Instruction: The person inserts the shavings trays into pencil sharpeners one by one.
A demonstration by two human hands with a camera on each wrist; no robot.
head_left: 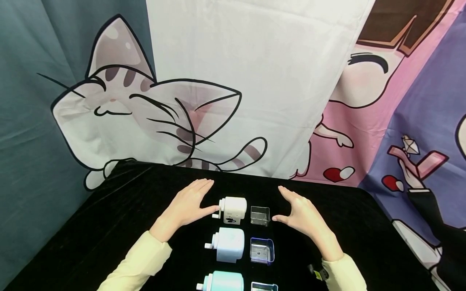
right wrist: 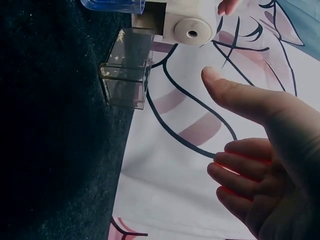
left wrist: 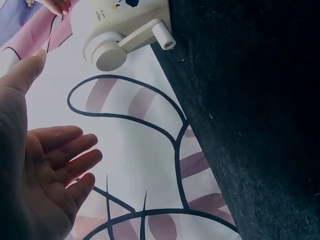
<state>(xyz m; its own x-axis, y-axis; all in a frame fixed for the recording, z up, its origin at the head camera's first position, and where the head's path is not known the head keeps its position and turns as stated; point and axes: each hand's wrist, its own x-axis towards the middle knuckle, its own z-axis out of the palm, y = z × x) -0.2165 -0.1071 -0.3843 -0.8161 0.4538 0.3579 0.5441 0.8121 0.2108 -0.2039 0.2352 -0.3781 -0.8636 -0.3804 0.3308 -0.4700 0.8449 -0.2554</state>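
A white crank pencil sharpener (head_left: 234, 207) stands at the far end of a column of sharpeners. Its crank handle (left wrist: 142, 36) shows in the left wrist view and its pencil hole (right wrist: 192, 34) in the right wrist view. My left hand (head_left: 189, 204) is held with straight fingers left of it, the thumb tip overlapping the crank side in the head view. To its right lies a clear shavings drawer (head_left: 260, 216). Beyond that drawer my right hand (head_left: 303, 212) hovers, thumb and fingers spread, holding nothing. Nearer stand a light blue sharpener (head_left: 231, 244) and a teal sharpener (head_left: 226, 281).
Beside the light blue sharpener sits a blue-rimmed drawer (head_left: 262, 251); another drawer (head_left: 264, 287) is cut off at the bottom edge. A small dark object with a yellow-green patch (head_left: 318, 275) lies by the right cuff. Black cloth (head_left: 109, 242) covers the table before a printed curtain (head_left: 255, 60).
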